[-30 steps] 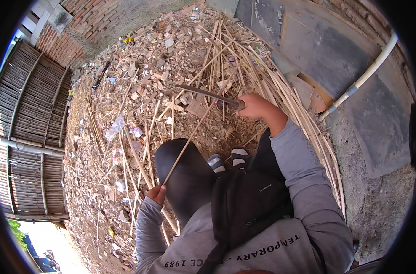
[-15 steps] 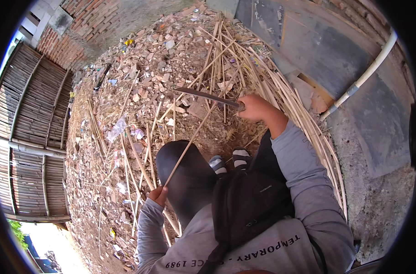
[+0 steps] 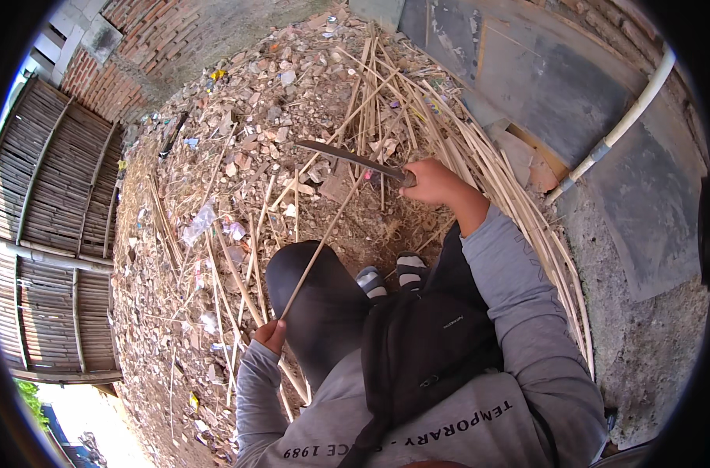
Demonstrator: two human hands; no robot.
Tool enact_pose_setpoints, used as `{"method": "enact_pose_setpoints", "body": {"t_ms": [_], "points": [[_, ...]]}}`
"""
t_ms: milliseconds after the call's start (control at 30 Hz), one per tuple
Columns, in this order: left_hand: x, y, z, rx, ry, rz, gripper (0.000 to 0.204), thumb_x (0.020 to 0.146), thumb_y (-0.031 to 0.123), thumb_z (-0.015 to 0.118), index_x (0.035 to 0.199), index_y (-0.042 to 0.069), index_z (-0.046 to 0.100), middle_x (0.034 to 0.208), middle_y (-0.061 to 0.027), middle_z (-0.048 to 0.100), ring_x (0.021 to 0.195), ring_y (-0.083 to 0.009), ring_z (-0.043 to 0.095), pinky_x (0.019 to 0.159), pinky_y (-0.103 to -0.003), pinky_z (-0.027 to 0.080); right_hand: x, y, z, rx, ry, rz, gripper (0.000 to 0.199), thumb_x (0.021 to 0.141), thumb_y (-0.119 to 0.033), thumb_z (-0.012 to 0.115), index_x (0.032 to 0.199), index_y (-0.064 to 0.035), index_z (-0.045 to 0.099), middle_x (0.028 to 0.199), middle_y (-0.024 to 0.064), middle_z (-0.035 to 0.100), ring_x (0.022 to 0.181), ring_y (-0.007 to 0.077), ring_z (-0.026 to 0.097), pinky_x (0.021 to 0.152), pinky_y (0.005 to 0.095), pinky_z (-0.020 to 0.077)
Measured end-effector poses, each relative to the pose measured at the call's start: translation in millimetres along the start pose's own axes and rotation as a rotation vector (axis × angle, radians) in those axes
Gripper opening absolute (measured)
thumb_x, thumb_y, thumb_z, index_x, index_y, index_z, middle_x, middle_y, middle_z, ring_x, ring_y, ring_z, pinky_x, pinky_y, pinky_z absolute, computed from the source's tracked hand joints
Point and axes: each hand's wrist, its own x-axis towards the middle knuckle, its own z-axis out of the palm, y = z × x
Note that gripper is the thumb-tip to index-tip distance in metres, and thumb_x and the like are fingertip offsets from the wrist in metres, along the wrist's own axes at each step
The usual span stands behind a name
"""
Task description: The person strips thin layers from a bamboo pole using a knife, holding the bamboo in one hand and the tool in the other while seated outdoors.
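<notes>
My left hand (image 3: 271, 335) is closed around the near end of a thin bamboo strip (image 3: 317, 251), which slants up and away to the right across my bent knee. In my right hand (image 3: 434, 184) is the handle of a machete (image 3: 352, 157), its long dark blade pointing left. The strip's far end reaches close to the blade's underside; whether they touch I cannot tell. My right fingers are wrapped round the handle.
Long bamboo strips (image 3: 519, 207) lie piled along the right, beside grey sheets (image 3: 554, 78) and a pale pipe (image 3: 632, 113). Rubble (image 3: 250, 144) and litter cover the ground ahead. A slatted bamboo panel (image 3: 51, 179) stands at the left, a brick wall (image 3: 148, 35) behind.
The machete has shifted slightly up and to the left, its blade tip a little farther from me. My left hand and the bamboo strip have barely moved.
</notes>
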Motion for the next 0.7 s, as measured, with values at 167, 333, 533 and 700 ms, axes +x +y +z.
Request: {"method": "enact_pose_setpoints", "body": {"t_ms": [167,333,533,700], "points": [[-2.3,5.4,2.7,-0.019,0.026,0.017,0.045,0.096,0.036,0.053,0.110,-0.006,0.062,0.090,-0.0065,0.066,0.085,-0.0138,0.057,0.080,-0.027,0.045,0.8,2.1,0.3,-0.022,-0.014,0.025,0.034,0.073,-0.030,0.072,0.094,-0.0043,0.064,0.088,0.0186,0.065,0.086,0.0369,0.062,0.075,0.0445,0.0484],[-1.9,6.1,2.4,0.010,0.019,0.019,0.045,0.096,0.035,0.053,0.111,-0.006,0.061,0.093,-0.0084,0.067,0.090,-0.0153,0.058,0.083,-0.028,0.045,3.1,2.8,0.7,-0.005,-0.035,0.065,0.038,0.073,-0.031,0.073,0.098,-0.0044,0.064,0.089,0.0184,0.065,0.088,0.0360,0.062,0.076,0.0439,0.0483],[-6.3,13.4,5.5,-0.046,0.044,0.026,0.044,0.096,0.034,0.053,0.112,-0.006,0.061,0.094,-0.0084,0.067,0.090,-0.0149,0.058,0.083,-0.028,0.044,0.3,1.5,-1.0,0.023,-0.030,0.045,0.049,0.072,-0.033,0.074,0.106,0.0002,0.063,0.084,0.0222,0.064,0.082,0.0371,0.063,0.074,0.0425,0.0484],[-6.3,12.3,7.0,-0.065,0.027,0.034,0.043,0.096,0.034,0.053,0.111,-0.006,0.061,0.095,-0.0079,0.067,0.090,-0.0141,0.058,0.084,-0.027,0.044,1.1,2.2,1.3,0.040,0.006,0.029,0.043,0.072,-0.032,0.074,0.100,-0.0007,0.063,0.085,0.0208,0.064,0.082,0.0370,0.063,0.073,0.0427,0.0485]]}}
